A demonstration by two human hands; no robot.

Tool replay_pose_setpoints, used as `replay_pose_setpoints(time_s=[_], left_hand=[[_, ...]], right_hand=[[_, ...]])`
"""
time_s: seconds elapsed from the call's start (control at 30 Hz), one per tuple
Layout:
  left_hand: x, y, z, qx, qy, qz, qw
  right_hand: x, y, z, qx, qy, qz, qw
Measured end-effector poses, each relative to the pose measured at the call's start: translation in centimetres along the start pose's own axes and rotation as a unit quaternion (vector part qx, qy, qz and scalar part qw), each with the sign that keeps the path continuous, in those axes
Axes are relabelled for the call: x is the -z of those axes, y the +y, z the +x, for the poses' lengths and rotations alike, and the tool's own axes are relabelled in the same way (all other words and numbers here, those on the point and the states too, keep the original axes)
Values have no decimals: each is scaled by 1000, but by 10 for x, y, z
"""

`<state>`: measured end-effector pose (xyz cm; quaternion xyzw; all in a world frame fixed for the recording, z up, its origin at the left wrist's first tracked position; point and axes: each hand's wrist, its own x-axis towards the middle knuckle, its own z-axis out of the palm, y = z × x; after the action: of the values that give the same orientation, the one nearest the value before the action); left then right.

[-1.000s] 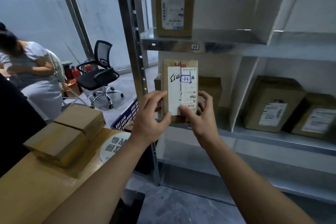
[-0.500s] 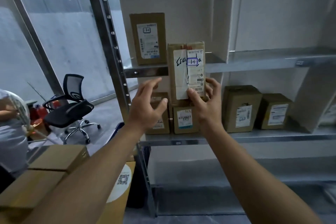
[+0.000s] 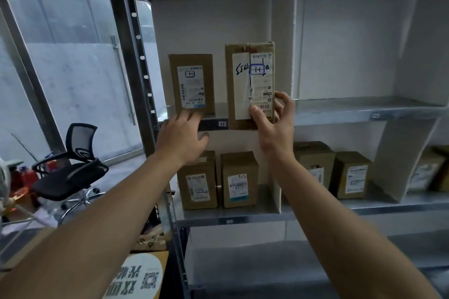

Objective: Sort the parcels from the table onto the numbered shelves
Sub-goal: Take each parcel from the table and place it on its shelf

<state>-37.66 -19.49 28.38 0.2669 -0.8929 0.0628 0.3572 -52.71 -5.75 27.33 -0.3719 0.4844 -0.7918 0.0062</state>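
Note:
My right hand [image 3: 272,126] grips the lower end of a tall brown parcel [image 3: 245,85] with a white label marked 11, holding it upright at the front edge of the upper shelf [image 3: 340,109]. That shelf edge carries a small tag reading 11 [image 3: 222,124]. Another brown parcel [image 3: 192,82] labelled 11 stands on the same shelf to the left. My left hand [image 3: 181,135] reaches up with straight fingers, its fingertips at the bottom of that standing parcel, holding nothing.
The shelf below holds several brown parcels [image 3: 239,178]. White dividers [image 3: 284,39] split the shelves into bays; the bay to the right holds nothing. A black metal upright [image 3: 136,39] borders the rack on the left. A black office chair [image 3: 70,170] stands lower left, cardboard [image 3: 138,274] below.
The parcel has risen from in front of the lower shelf to the upper shelf edge. My left hand let go of it and moved left to the standing parcel. My view tilted upward.

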Motion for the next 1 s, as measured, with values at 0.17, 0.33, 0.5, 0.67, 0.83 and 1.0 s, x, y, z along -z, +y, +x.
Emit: replay_pose_setpoints(time_s=[0.17,0.33,0.5,0.67,0.83,1.0], left_hand=[[-4,-6,24,26,-2,13,1000],[-10,-14,48,37,6,17,999],[-19,-15,70,45,17,-2,999],[-32,-17,87,50,29,-21,998],[-47,-20,100,63,32,-45,996],[-60,-22,108,65,29,-69,995]], right_hand=[[-6,-2,34,18,0,-3,1000],[-14,12,66,15,-10,-25,1000],[-15,41,91,-1,0,-85,996],[-9,71,109,-1,-2,-153,988],[-8,82,127,-3,-31,-204,979],[-8,90,143,-26,-66,-225,972]])
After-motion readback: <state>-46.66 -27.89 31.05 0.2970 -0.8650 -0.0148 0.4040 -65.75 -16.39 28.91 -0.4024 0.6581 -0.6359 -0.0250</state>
